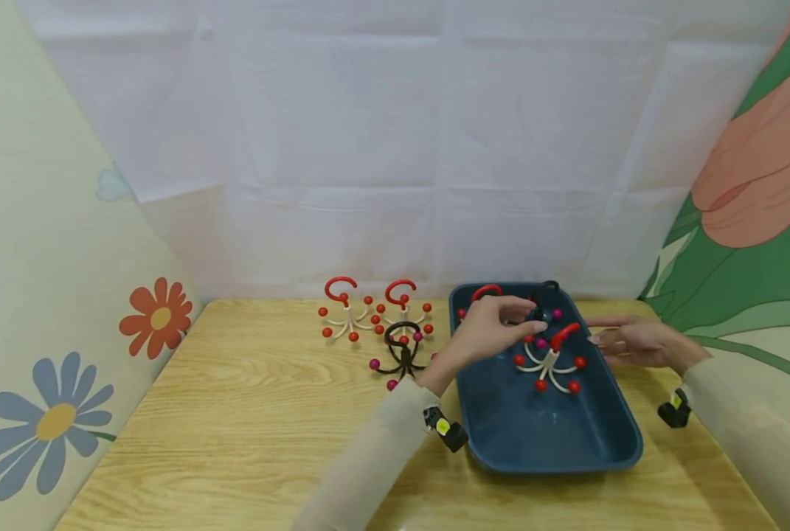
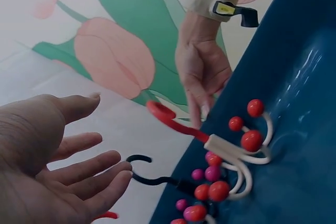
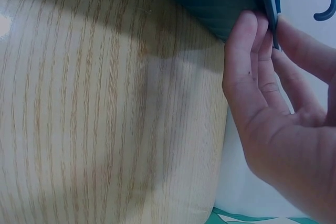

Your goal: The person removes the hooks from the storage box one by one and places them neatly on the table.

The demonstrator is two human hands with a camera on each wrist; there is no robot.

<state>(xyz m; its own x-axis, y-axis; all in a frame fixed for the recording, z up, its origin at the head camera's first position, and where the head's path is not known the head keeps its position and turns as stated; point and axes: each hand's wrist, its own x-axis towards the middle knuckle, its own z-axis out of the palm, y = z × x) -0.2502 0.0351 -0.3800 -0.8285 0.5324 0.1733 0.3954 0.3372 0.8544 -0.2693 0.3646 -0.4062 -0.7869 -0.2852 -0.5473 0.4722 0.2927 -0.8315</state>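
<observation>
My left hand (image 1: 490, 332) is over the blue tray (image 1: 547, 450), beside a black hanging hook (image 1: 546, 286) with magenta ball tips. In the left wrist view, the left hand (image 2: 68, 166) has its thumb apart from loosely bent fingers, and nothing lies between them. A white hanging hook with a red top (image 1: 550, 361) and red ball tips sits in the tray, close to that hand. Behind the left hand, another red-topped hook (image 1: 486, 290) is partly hidden in the tray. At the tray's right side, my right hand (image 3: 289, 114) grips the rim (image 3: 270, 3) between fingers and thumb.
Left of the tray, two red-topped white hooks (image 1: 347, 321) and a black hook (image 1: 404, 358) with magenta balls stand on the wooden table (image 1: 255, 413). White sheeting (image 1: 341, 147) hangs behind the table. A flower-patterned wall (image 1: 753, 280) rises at the right.
</observation>
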